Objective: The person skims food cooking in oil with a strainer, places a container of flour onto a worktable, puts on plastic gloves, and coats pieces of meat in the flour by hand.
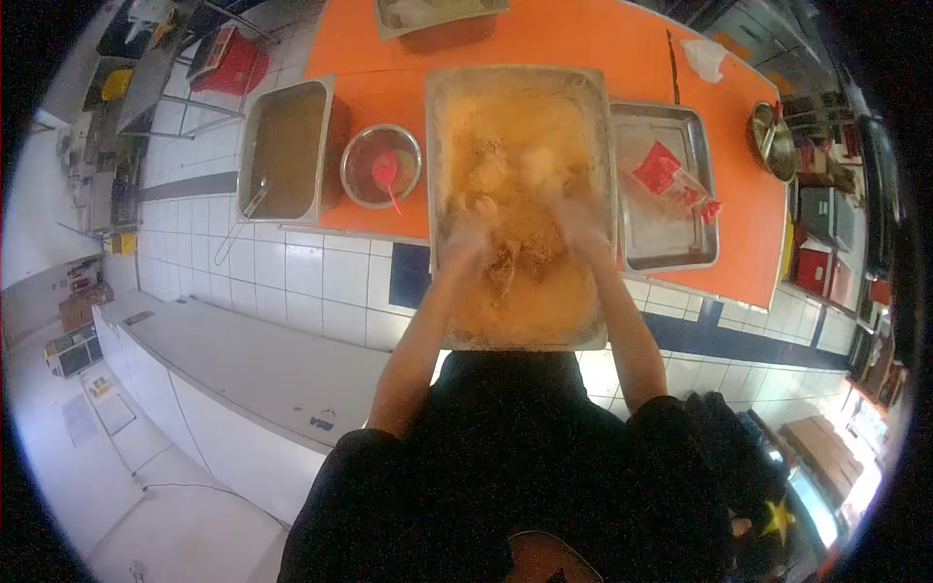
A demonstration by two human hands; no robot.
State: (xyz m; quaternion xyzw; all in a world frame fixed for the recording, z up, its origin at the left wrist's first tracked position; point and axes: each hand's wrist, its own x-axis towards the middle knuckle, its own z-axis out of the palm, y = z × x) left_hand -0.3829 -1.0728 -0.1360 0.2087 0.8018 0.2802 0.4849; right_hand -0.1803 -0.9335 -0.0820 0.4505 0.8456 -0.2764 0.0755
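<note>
A large metal tray [517,344] holds orange-yellow powder [549,316], with darker, crumb-coated pieces [515,255] around its middle. Both hands are inside the tray, smeared by motion. My left hand [473,231] is at the left of the coated pieces, and my right hand [580,225] is at their right. The fingers of each hand are too blurred to show whether they hold anything.
On the orange table [374,92], a deep metal container [328,155] and a bowl [347,180] with a red scoop [386,171] stand left. At right lie a shallow tray [671,264] with a red-and-white packet [669,178] and a metal bowl [758,146].
</note>
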